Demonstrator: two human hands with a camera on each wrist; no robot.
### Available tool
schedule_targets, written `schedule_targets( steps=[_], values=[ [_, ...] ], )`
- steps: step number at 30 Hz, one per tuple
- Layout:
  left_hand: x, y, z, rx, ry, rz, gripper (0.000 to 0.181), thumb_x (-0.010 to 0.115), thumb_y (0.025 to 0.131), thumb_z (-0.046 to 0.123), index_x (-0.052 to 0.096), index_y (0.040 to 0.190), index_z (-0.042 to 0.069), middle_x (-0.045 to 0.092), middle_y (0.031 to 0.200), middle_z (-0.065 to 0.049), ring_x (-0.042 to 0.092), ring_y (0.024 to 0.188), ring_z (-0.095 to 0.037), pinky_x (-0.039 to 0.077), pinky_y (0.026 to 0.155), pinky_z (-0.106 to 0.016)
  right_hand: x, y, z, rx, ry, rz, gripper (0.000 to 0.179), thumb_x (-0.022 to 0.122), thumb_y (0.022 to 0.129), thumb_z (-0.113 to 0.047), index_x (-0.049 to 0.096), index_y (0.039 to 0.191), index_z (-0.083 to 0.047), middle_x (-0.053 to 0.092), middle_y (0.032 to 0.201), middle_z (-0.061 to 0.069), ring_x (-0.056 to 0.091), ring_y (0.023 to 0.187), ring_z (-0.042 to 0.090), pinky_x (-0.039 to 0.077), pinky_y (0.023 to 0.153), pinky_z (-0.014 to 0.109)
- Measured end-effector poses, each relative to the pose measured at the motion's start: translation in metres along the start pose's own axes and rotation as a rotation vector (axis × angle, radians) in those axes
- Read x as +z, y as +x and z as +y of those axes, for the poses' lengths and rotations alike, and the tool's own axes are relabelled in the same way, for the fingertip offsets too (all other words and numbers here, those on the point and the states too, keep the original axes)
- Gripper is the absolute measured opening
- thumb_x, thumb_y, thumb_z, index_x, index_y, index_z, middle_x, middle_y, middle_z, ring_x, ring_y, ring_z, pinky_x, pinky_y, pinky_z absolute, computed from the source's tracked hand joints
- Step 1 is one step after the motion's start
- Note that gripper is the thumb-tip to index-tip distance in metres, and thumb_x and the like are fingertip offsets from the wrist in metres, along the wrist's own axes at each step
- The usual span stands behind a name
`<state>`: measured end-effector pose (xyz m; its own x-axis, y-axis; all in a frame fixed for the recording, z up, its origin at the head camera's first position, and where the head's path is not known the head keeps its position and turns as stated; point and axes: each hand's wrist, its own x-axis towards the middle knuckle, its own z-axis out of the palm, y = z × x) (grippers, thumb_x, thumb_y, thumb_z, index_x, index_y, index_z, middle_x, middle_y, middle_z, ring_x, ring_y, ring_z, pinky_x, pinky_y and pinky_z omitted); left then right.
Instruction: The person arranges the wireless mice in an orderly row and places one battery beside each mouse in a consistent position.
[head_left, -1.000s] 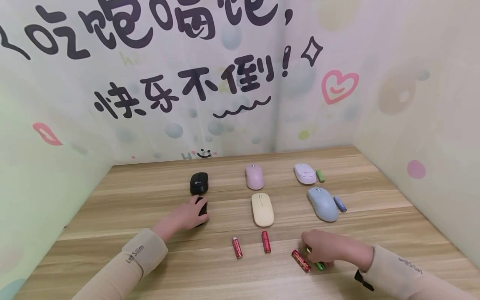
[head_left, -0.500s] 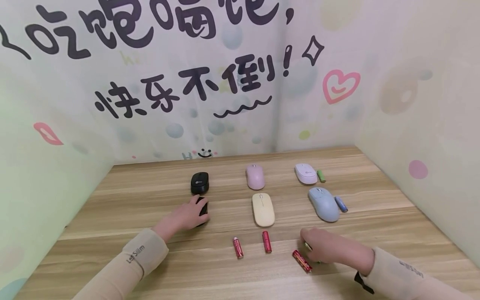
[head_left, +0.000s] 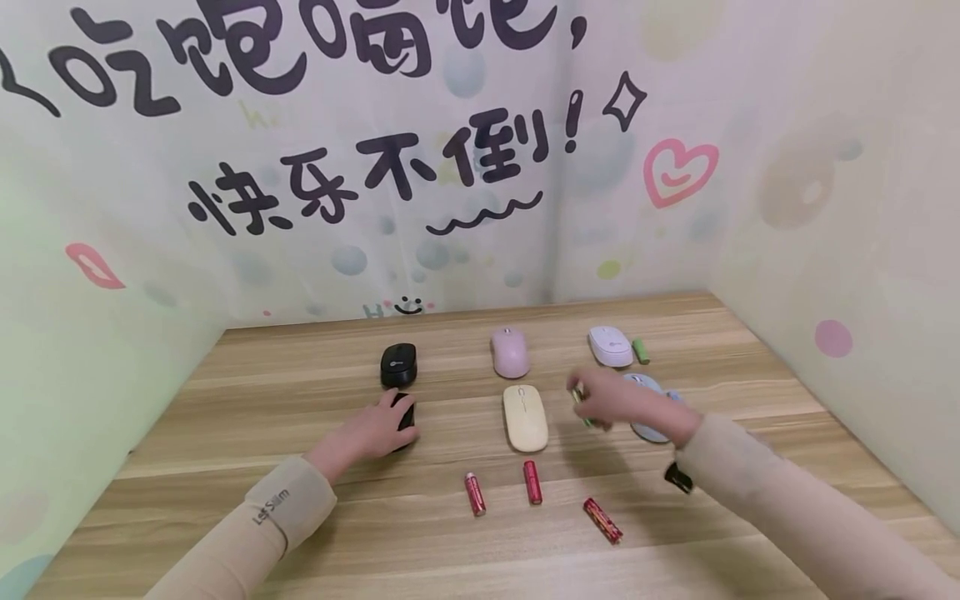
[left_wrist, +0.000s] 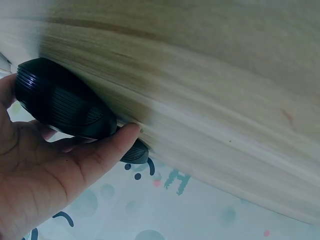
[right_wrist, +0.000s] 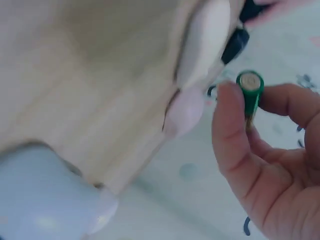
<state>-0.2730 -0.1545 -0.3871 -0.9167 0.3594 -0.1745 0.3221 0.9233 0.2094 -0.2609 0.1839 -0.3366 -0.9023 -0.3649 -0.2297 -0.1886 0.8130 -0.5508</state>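
Note:
My left hand (head_left: 375,429) grips a black computer mouse (left_wrist: 65,100) on the wooden table, thumb on one side and fingers on the other. Most of that mouse is covered by the hand in the head view. Between the thumb and fingers of my right hand (head_left: 611,396) is a green battery (right_wrist: 250,90), held above the table, its flat end facing the right wrist camera. To the left of this hand lies a cream mouse (head_left: 525,418). Behind the right hand and wrist, a light blue mouse (head_left: 648,430) is partly hidden, as is a blue battery (head_left: 674,396) beside it.
Toward the back stand another black mouse (head_left: 398,365), a pink mouse (head_left: 510,353) and a white mouse (head_left: 611,347) with a green battery (head_left: 641,351) beside it. Nearer the front lie three red batteries: one left (head_left: 475,494), one middle (head_left: 532,482), one right (head_left: 602,521).
My right hand has picked up the green battery from beside the rightmost red battery and moved it up and away toward the cream mouse. The left hand stays on the black mouse.

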Motion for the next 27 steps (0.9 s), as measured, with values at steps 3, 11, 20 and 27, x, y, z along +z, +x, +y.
schedule_targets(
  steps=[3,11,20,27],
  values=[
    [-0.001,0.000,-0.001,-0.006,0.001,-0.006,0.054,0.049,0.093,0.032,0.037,0.138,0.004,0.027,0.140,-0.031,0.044,0.115,-0.049,0.037,0.093,-0.053,-0.014,0.033,-0.008,0.004,-0.007,0.039,0.039,0.054,0.084,-0.001,0.044,0.121,0.008,0.057,0.064,0.007,0.052,0.050,0.014,0.047,0.049,0.026],
    [-0.003,-0.002,0.000,-0.016,0.001,-0.025,0.055,0.048,0.093,0.033,0.036,0.139,0.005,0.026,0.142,-0.030,0.043,0.116,-0.050,0.037,0.093,-0.053,-0.023,0.113,0.004,0.050,-0.021,0.052,0.040,0.052,0.087,-0.006,0.045,0.124,0.006,0.058,0.072,0.011,0.057,0.055,0.015,0.051,0.052,0.026],
    [-0.002,0.000,0.000,-0.019,0.001,-0.015,0.055,0.048,0.093,0.033,0.036,0.139,0.006,0.026,0.142,-0.029,0.045,0.115,-0.048,0.038,0.092,-0.052,-0.002,0.142,0.028,0.125,0.002,0.123,0.033,0.050,0.090,-0.008,0.049,0.118,0.008,0.057,0.089,0.018,0.053,0.056,0.016,0.048,0.050,0.026],
    [-0.001,0.000,-0.002,-0.027,-0.019,-0.025,0.056,0.048,0.093,0.033,0.035,0.140,0.005,0.024,0.143,-0.029,0.043,0.117,-0.049,0.037,0.094,-0.052,0.007,0.153,0.028,0.109,-0.057,0.135,0.032,0.050,0.091,-0.007,0.050,0.120,0.007,0.057,0.103,0.019,0.055,0.065,0.019,0.048,0.055,0.028]
  ],
)
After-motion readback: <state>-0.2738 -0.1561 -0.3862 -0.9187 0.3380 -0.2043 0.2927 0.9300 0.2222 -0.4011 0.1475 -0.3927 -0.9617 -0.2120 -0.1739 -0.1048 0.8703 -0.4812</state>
